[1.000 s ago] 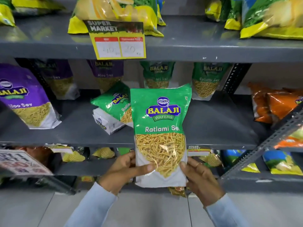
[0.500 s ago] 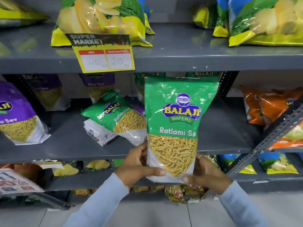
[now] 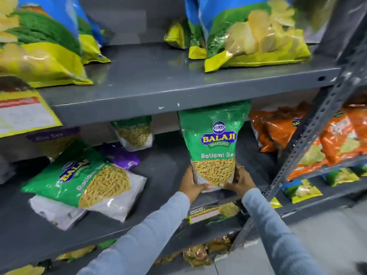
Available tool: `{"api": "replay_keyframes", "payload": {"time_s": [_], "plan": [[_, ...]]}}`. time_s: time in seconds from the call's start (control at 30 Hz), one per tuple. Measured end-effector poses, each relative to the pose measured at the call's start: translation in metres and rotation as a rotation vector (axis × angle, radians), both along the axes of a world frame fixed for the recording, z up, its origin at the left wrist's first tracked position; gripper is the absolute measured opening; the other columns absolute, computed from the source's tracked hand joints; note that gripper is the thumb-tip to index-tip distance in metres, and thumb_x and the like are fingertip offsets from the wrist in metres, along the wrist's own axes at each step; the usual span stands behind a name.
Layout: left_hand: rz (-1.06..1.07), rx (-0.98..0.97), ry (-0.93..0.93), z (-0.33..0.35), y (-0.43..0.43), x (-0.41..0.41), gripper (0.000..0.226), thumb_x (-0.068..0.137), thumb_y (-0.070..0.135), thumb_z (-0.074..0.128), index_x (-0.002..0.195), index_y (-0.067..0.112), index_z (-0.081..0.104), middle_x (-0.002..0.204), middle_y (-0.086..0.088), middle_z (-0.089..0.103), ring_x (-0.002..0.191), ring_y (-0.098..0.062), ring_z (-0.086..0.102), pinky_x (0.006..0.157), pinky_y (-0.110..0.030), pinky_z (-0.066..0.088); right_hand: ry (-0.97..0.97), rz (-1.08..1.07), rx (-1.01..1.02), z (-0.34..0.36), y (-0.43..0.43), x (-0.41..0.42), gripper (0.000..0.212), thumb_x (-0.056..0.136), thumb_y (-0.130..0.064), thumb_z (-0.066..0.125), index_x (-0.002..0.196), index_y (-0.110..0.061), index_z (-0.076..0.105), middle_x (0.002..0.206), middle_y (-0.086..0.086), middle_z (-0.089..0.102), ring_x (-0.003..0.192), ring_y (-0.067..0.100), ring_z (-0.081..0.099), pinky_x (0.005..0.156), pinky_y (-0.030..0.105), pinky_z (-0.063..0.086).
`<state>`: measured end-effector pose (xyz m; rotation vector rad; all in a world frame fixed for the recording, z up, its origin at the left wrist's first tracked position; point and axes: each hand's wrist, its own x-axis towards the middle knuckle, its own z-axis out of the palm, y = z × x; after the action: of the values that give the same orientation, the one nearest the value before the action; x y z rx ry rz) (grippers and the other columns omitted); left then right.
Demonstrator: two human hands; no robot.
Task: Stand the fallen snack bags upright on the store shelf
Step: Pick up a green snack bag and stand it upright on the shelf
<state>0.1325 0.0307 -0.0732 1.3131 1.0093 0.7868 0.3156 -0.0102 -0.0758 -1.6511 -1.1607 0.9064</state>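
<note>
A green Ratlami Sev bag (image 3: 215, 143) stands upright on the grey middle shelf (image 3: 162, 165), its top just under the shelf above. My left hand (image 3: 191, 184) grips its lower left corner and my right hand (image 3: 241, 182) its lower right corner. To the left, a second green Ratlami Sev bag (image 3: 85, 175) lies fallen, slanted over a white bag (image 3: 53, 212). A purple bag (image 3: 123, 157) lies flat behind them. Another green bag (image 3: 135, 132) stands upright at the shelf's back.
The upper shelf (image 3: 178, 82) holds big yellow-green chip bags (image 3: 252, 34). Orange bags (image 3: 278, 132) fill the right end past a slanted perforated metal upright (image 3: 309, 135). A yellow price tag (image 3: 23, 114) hangs at left. Lower shelves hold more snack bags.
Both hands have carried the green bag forward and right, from in front of the shelf into the middle shelf, where it now stands upright. My view has moved closer and rightward.
</note>
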Motion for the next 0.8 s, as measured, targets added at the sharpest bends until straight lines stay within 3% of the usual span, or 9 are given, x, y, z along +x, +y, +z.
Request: {"api": "replay_keyframes", "payload": {"time_s": [0.07, 0.17, 0.27, 0.4, 0.5, 0.57, 0.7, 0.8], "plan": [[0.017, 0.005, 0.044, -0.01, 0.003, 0.017, 0.078, 0.064, -0.004, 0.08, 0.13, 0.019, 0.045, 0.134, -0.01, 0.056, 0.128, -0.031, 0.049, 0.109, -0.05, 0.041, 0.005, -0.046, 0.001, -0.01, 0.002, 0.014, 0.079, 0.057, 0.006, 0.083, 0.125, -0.001, 0.043, 0.116, 0.015, 0.061, 0.115, 0.035, 0.057, 0.098, 0.049, 0.047], [0.037, 0.03, 0.094, -0.016, 0.008, 0.04, 0.081, 0.063, 0.004, 0.082, 0.133, 0.025, 0.044, 0.135, -0.01, 0.056, 0.129, -0.032, 0.046, 0.108, -0.053, 0.04, 0.051, -0.081, 0.018, -0.018, 0.005, 0.03, 0.08, 0.064, 0.011, 0.077, 0.132, 0.0, 0.035, 0.13, 0.023, 0.054, 0.123, 0.037, 0.05, 0.106, 0.055, 0.04], [0.04, 0.052, 0.166, -0.019, 0.013, 0.057, 0.084, 0.064, 0.014, 0.081, 0.135, 0.032, 0.04, 0.136, -0.007, 0.054, 0.128, -0.029, 0.047, 0.108, -0.046, 0.041, 0.055, -0.118, 0.022, -0.021, 0.009, 0.043, 0.081, 0.07, 0.011, 0.072, 0.137, -0.002, 0.03, 0.137, 0.023, 0.048, 0.128, 0.036, 0.046, 0.109, 0.055, 0.036], [-0.011, 0.1, 0.186, -0.025, 0.023, 0.065, 0.087, 0.065, 0.019, 0.081, 0.137, 0.033, 0.035, 0.136, -0.002, 0.055, 0.125, -0.024, 0.051, 0.103, -0.037, 0.044, -0.015, -0.151, 0.025, -0.027, 0.011, 0.05, 0.078, 0.07, 0.007, 0.074, 0.135, -0.008, 0.033, 0.124, 0.011, 0.055, 0.121, 0.033, 0.051, 0.105, 0.05, 0.04], [-0.035, 0.092, 0.191, -0.027, 0.025, 0.063, 0.087, 0.067, 0.021, 0.081, 0.139, 0.033, 0.033, 0.14, -0.003, 0.052, 0.129, -0.025, 0.049, 0.107, -0.042, 0.043, -0.063, -0.163, 0.025, -0.03, 0.01, 0.049, 0.075, 0.072, 0.005, 0.073, 0.134, -0.01, 0.034, 0.125, 0.011, 0.055, 0.12, 0.028, 0.051, 0.103, 0.041, 0.04], [-0.031, 0.099, 0.215, -0.028, 0.024, 0.061, 0.089, 0.067, 0.024, 0.081, 0.141, 0.031, 0.031, 0.143, -0.004, 0.05, 0.131, -0.027, 0.046, 0.108, -0.048, 0.042, -0.09, -0.173, 0.016, -0.032, 0.007, 0.045, 0.075, 0.074, 0.002, 0.073, 0.136, -0.008, 0.033, 0.133, 0.016, 0.053, 0.124, 0.029, 0.05, 0.106, 0.044, 0.039], [-0.03, 0.129, 0.28, -0.029, 0.022, 0.057, 0.098, 0.067, 0.018, 0.082, 0.145, 0.027, 0.023, 0.147, -0.006, 0.047, 0.135, -0.032, 0.042, 0.109, -0.051, 0.039, -0.047, -0.307, 0.023, -0.029, -0.009, 0.019, 0.074, 0.076, 0.003, 0.07, 0.139, -0.004, 0.031, 0.141, 0.018, 0.047, 0.131, 0.032, 0.044, 0.111, 0.052, 0.034], [-0.024, 0.122, 0.178, -0.034, 0.014, 0.044, 0.106, 0.069, 0.006, 0.08, 0.149, 0.027, 0.015, 0.154, -0.004, 0.038, 0.14, -0.026, 0.037, 0.115, -0.048, 0.034, 0.08, -0.418, 0.027, -0.025, -0.032, -0.016, 0.07, 0.077, 0.008, 0.067, 0.137, -0.001, 0.033, 0.141, 0.021, 0.045, 0.131, 0.032, 0.043, 0.11, 0.051, 0.035]]}}
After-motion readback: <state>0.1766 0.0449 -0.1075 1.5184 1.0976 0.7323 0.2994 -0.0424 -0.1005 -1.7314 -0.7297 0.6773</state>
